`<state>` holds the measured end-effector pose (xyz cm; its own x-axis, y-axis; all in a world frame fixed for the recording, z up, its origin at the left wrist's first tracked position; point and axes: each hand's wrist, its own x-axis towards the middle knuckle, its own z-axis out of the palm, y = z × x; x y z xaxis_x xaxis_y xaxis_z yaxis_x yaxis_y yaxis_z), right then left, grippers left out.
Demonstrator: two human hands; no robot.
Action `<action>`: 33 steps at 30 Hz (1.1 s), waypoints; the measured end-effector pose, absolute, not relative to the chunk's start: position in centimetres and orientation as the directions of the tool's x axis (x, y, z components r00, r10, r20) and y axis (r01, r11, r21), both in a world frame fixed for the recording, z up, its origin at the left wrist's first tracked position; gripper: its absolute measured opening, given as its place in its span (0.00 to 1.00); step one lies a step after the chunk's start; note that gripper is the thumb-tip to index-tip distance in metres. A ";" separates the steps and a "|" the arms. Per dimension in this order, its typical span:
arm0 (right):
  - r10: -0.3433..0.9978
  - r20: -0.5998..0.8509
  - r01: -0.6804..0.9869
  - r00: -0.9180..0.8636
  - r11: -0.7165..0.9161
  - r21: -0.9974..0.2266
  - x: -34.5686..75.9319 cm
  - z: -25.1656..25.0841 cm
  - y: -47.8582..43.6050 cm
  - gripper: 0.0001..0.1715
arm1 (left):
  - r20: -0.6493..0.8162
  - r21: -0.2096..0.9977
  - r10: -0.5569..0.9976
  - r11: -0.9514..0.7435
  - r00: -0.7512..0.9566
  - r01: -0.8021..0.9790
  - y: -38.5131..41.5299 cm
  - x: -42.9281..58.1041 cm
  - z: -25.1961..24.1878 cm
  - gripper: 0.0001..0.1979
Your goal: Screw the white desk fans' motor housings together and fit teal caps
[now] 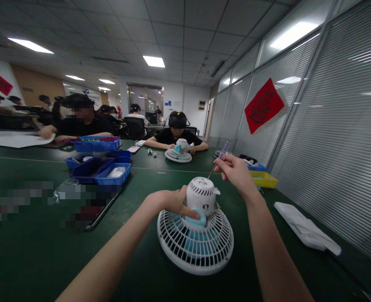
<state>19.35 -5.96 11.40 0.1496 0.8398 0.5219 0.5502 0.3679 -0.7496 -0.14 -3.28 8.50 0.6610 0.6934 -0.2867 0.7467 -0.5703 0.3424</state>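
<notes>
A small white fan lies grille-down on the green table, its rounded motor housing facing up. Light-blue blades show through the grille. My left hand grips the fan from the left, with the thumb on a light-blue round part at the base of the housing and the other fingers partly hidden behind it. In my right hand is a screwdriver with a clear purplish handle, pinched near its shaft. The shaft slants down to the top of the housing; whether its tip sits in a screw I cannot tell.
Blue bins stand at the left, one holding a white part. A yellow tray is at the right, near a long white object with a cable. Across the table a person handles another fan.
</notes>
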 end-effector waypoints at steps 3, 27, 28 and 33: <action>0.814 0.553 0.550 0.179 0.383 -0.742 20.0 11.9 -6.6 0.15 | -0.342 0.322 0.706 -0.532 0.620 0.783 -3.6 -0.2 9.0 0.56; 0.749 0.640 0.606 0.172 0.431 -0.668 18.9 13.5 -8.5 0.14 | -0.025 0.505 0.615 -0.672 0.788 0.542 -4.6 -1.7 11.9 0.10; 0.748 0.641 0.601 0.172 0.435 -0.670 18.9 13.5 -8.5 0.13 | 0.004 0.531 0.638 -0.654 0.770 0.539 -4.6 -2.1 12.2 0.11; 0.755 0.643 0.589 0.126 0.465 -0.661 18.2 13.9 -9.1 0.09 | 0.185 0.651 0.729 -0.593 0.659 0.473 -4.3 -3.2 12.8 0.15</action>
<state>18.17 -9.08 13.86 0.1261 0.7551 0.6433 0.5893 0.4647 -0.6609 -3.23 -4.27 12.84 0.6591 0.7290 0.1848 0.4732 -0.5930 0.6515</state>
